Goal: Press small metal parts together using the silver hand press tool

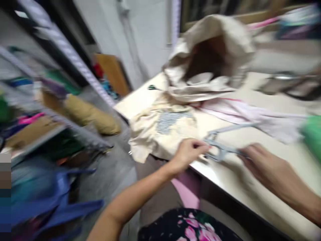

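Note:
Grey metal pliers (222, 152), probably a snap-fastener tool, are over the table's front edge with their two handles spread wide. Wrapped round the lower handle is my right hand (265, 164), somewhat blurred. My left hand (189, 152) pinches at the jaw end; whatever lies between its fingertips is too small to make out. Just beyond the left hand, a cream cloth (145, 122) lies crumpled, with a heap of small grey pieces (167, 122) on it. Part of that cloth hangs over the table edge.
A large off-white sack (240, 36) gapes open at the back of the table (142, 100). Pale pink cloth (240, 112), a green bundle (312, 135) and a small green-handled item (151, 87) lie around. To the left are a metal rack (72, 55) and blue plastic furniture (62, 197).

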Tool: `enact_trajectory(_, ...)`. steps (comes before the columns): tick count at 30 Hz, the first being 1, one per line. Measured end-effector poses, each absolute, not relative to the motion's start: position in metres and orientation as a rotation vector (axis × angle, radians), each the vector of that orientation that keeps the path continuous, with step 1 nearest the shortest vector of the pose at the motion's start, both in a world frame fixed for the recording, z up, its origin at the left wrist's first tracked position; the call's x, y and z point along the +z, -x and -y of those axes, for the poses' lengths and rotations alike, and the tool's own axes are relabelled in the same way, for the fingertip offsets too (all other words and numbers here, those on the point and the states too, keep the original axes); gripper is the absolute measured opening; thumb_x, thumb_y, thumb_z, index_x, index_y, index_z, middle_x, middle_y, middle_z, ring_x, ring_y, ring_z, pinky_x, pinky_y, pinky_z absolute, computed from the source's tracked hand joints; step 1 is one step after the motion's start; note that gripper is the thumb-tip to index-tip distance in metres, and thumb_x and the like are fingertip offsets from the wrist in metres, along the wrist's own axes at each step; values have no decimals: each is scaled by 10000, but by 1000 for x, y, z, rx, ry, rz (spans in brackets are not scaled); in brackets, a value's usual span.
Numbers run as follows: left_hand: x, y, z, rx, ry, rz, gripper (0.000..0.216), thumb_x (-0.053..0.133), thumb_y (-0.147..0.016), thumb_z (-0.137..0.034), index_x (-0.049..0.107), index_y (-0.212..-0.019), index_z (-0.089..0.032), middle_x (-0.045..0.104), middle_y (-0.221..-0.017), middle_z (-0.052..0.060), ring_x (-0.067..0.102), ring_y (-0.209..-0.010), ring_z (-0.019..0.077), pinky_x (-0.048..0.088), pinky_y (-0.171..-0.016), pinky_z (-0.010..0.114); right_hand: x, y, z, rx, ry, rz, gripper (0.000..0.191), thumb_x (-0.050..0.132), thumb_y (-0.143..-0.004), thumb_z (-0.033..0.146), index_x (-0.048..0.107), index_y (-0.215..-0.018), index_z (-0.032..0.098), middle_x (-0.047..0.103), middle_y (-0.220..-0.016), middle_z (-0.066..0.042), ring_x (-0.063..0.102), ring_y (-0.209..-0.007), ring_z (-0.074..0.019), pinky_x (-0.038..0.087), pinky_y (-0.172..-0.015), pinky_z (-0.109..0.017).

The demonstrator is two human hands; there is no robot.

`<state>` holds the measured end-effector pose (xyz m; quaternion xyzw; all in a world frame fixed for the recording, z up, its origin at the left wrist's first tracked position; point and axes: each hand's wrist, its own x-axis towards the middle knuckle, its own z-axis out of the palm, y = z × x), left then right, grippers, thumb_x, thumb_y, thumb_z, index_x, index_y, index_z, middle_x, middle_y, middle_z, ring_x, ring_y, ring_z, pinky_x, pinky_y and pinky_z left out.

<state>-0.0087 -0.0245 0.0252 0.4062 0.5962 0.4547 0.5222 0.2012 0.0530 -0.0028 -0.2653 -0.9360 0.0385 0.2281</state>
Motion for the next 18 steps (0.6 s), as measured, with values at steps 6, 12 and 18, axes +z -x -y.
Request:
enact_trajectory(6, 34, 11, 17, 997, -778, -1465, 302, 799, -663, -363, 718, -793, -104, 651, -656, 28, 513, -533, 76, 375, -475, 169, 26, -217, -48, -133, 893, 2713, 203, 384, -1005, 232, 543, -886, 192, 539, -864, -51, 482, -670, -171, 364, -611, -310)
enact_trajectory(12, 39, 6, 21, 957, -768, -1539, 268, 812, -627, -334, 700, -724, -111, 624, -605, 11, 498, -506, 72, 348, -458, 162, 29, -213, -45, -155, 842, 2667, 217, 389, -1011, 231, 549, -874, 179, 541, -850, -47, 448, -669, -172, 336, -635, -305)
enact_trajectory(18, 34, 10, 14, 812, -782, -1564, 169, 752, -696, -262, 686, -743, -113, 616, -567, -3, 495, -460, 67, 374, -458, 166, 27, -218, -47, -181, 773, 2651, 239, 366, -1017, 215, 560, -884, 170, 533, -825, -40, 436, -660, -169, 332, -655, -301)
